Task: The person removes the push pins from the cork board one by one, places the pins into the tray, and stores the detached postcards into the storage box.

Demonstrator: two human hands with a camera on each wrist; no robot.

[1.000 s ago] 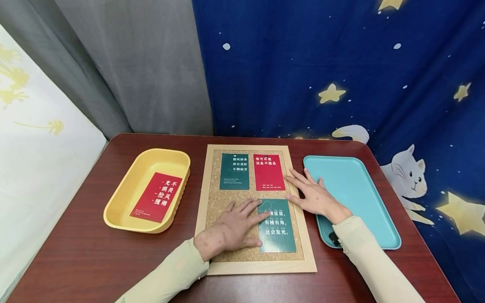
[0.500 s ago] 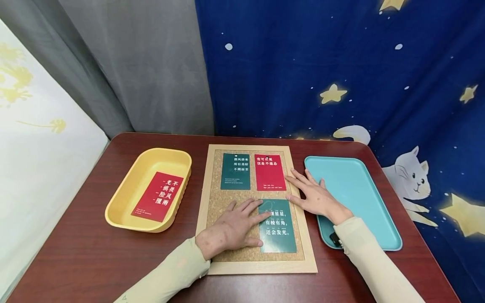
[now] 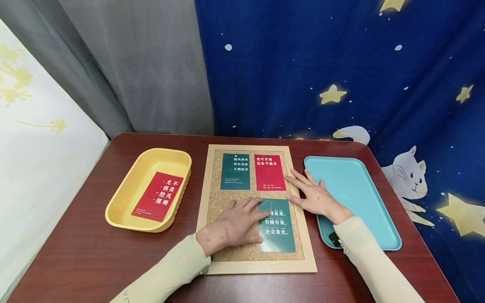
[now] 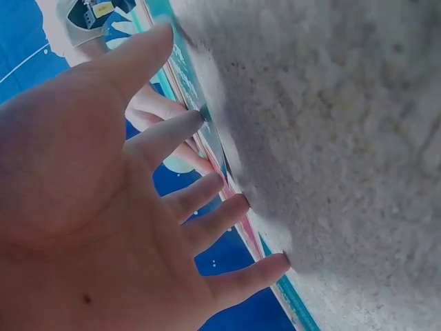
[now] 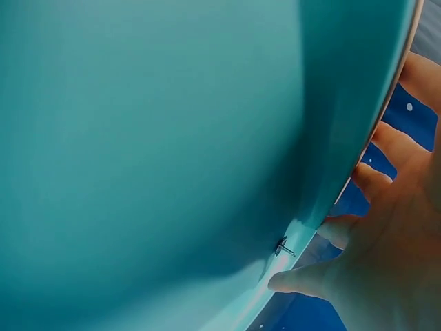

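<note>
A cork board [image 3: 217,202] with a light wooden frame lies on the table. Near its top are a green card [image 3: 235,176] and a red card [image 3: 270,174], each with a small pin at its upper edge. Below the red one lies another green card [image 3: 278,242]. My left hand [image 3: 233,227], fingers spread, rests on the cork with its thumb and index finger reaching over the lower green card. On the board's right frame, my right hand [image 3: 316,198] lays its spread fingertips. In the left wrist view, the left hand's fingertips [image 4: 238,205] touch the cork.
Left of the board stands a yellow tub [image 3: 145,158] holding a red card [image 3: 157,197]. To the right is a turquoise tray [image 3: 361,189], partly under my right wrist; a small pin [image 5: 281,247] shows in it. Curtains hang behind the table [image 3: 87,252].
</note>
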